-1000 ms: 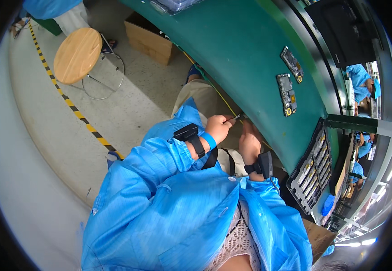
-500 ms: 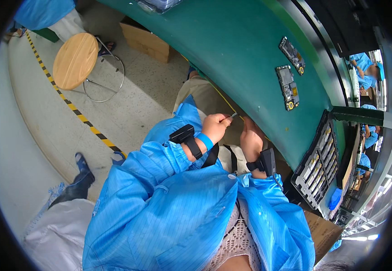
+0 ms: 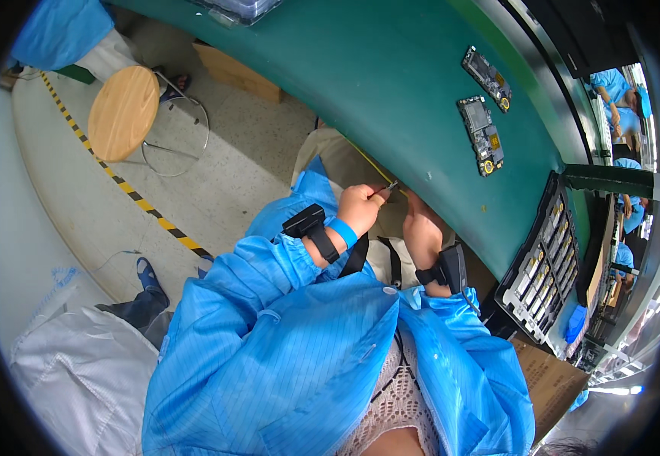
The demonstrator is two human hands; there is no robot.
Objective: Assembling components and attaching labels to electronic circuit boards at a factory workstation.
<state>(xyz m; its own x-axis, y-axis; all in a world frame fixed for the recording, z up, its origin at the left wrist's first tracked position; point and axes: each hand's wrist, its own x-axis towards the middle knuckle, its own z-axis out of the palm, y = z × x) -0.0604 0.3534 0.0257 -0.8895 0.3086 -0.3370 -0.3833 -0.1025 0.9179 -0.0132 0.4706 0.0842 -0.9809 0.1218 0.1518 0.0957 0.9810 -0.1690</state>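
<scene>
Close to the near edge of the green worktop (image 3: 391,91), my left hand (image 3: 360,210) pinches a small dark and silvery piece (image 3: 393,186) between thumb and fingertips. The piece is too small to name. My right hand (image 3: 421,222) is just beside it, its back showing and its fingers curled in toward the piece; its fingertips are mostly hidden. Two circuit boards, a farther one (image 3: 487,78) and a nearer one (image 3: 481,135), lie apart on the worktop, beyond my hands to the right.
A black slotted tray (image 3: 541,266) with several boards leans at the right, next to a blue item (image 3: 575,324) and a cardboard box (image 3: 549,384). Clear plastic packaging (image 3: 242,7) sits at the far edge. A wooden stool (image 3: 123,114) stands on the floor at left, near another person.
My view has shifted a little, so the worktop and boards sit slightly differently. Both hands stay close together, and the small piece in my left hand has tilted more upward.
</scene>
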